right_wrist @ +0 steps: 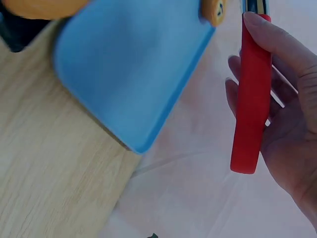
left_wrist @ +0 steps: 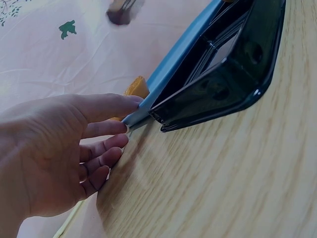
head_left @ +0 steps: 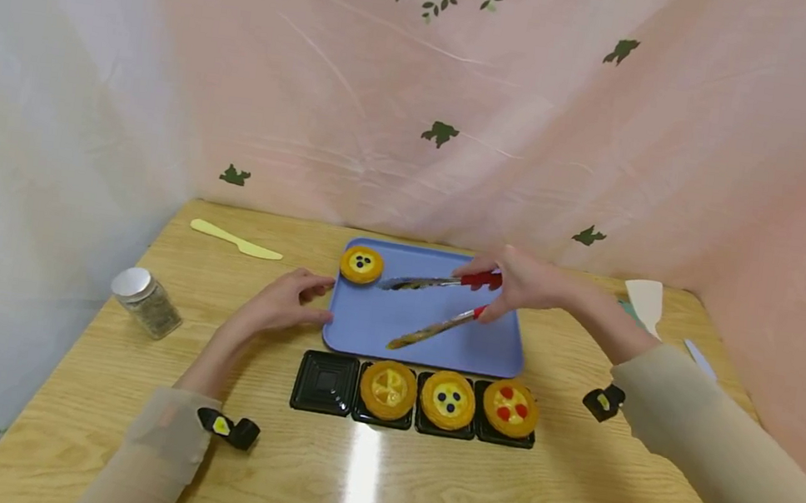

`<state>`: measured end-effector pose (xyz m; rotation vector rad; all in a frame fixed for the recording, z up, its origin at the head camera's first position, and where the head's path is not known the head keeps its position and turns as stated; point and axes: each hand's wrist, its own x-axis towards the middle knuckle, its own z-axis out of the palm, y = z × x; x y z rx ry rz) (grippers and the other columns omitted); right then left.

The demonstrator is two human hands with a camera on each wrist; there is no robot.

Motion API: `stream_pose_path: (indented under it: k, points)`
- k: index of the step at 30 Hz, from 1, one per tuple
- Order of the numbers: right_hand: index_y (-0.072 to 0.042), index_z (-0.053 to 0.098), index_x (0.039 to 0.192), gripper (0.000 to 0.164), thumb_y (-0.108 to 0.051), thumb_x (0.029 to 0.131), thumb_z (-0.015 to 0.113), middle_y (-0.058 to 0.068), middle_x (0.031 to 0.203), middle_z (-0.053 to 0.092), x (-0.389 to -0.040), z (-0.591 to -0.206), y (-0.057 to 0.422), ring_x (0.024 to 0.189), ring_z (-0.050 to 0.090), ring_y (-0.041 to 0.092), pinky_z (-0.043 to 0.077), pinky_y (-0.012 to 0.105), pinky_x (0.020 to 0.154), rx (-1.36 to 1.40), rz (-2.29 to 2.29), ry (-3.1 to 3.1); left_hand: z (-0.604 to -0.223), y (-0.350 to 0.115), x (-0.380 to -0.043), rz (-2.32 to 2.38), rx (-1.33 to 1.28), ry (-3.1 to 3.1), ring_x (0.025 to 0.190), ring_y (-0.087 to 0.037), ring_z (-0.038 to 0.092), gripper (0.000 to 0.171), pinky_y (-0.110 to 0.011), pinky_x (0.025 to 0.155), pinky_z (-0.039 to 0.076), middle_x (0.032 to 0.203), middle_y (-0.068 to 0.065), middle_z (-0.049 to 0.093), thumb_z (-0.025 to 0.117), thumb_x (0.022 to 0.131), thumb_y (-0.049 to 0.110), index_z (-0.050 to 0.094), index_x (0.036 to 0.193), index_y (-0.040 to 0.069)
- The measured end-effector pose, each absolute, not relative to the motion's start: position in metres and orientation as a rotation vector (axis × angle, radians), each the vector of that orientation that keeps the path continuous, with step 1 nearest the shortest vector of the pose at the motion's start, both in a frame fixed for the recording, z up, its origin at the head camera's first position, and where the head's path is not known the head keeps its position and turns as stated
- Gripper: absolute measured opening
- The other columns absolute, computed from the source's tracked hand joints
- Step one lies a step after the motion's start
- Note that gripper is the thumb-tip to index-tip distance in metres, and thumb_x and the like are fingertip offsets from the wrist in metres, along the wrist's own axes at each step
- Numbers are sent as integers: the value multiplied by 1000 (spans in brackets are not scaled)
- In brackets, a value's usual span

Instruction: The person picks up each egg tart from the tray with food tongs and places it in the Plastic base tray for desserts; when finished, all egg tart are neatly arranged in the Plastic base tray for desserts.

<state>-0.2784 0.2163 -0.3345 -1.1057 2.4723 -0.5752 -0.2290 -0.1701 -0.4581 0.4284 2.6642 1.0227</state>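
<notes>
Above the blue tray (head_left: 431, 330), my right hand (head_left: 520, 278) grips tongs (head_left: 431, 326) by their red handles (right_wrist: 252, 99). The tongs' arms are spread apart, with nothing visible between them. One tip is close to a tart with blueberries (head_left: 362, 265) in the tray's far left corner. My left hand (head_left: 284, 300) touches the tray's left edge with thumb and fingertips, the fingers loosely bent. In the left wrist view, the thumb (left_wrist: 111, 106) lies at the tray's rim, near a black plastic container (left_wrist: 223, 74).
Before the tray stand an unfilled black container (head_left: 325, 383) and three tarts in containers: fruit-wedge (head_left: 388, 390), blueberry (head_left: 448, 400), strawberry (head_left: 510, 407). A shaker jar (head_left: 146, 302) and yellow knife (head_left: 234, 239) lie left; a white spatula (head_left: 644, 302) and pale-blue utensil (head_left: 699, 359) lie right.
</notes>
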Motion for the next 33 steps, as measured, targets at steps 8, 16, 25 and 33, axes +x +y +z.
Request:
stream_pose_path:
  k: [8,16,25,33]
  points:
    - [-8,71,130,63,-24,73,93,12,118,76,-321,-346,195,93,63,24,52,32,76,-1016,-570,2603,-457,-171,-229,1033,432,2652,118,-33,56,69,-50,104,49,133,-20,59,77,91,29,51,150,3]
    - [-12,74,126,57,-29,74,91,12,114,77,-336,-360,168,96,64,22,52,34,79,-924,-493,2645,-457,-171,-229,1034,432,2647,116,-32,56,69,-49,102,50,133,-20,59,77,91,29,51,150,3]
    - [-13,75,125,54,-27,75,90,10,115,77,-342,-366,151,97,63,22,50,33,80,-870,-517,2643,-454,-171,-229,1027,433,2655,118,-34,56,69,-51,104,49,134,-21,60,76,92,29,51,150,3]
    - [-12,72,130,60,-29,75,91,6,123,75,-342,-374,147,98,62,21,52,34,85,-839,-486,2643,-457,-171,-230,1033,432,2645,119,-34,56,70,-50,105,49,134,-20,59,77,92,30,50,151,4]
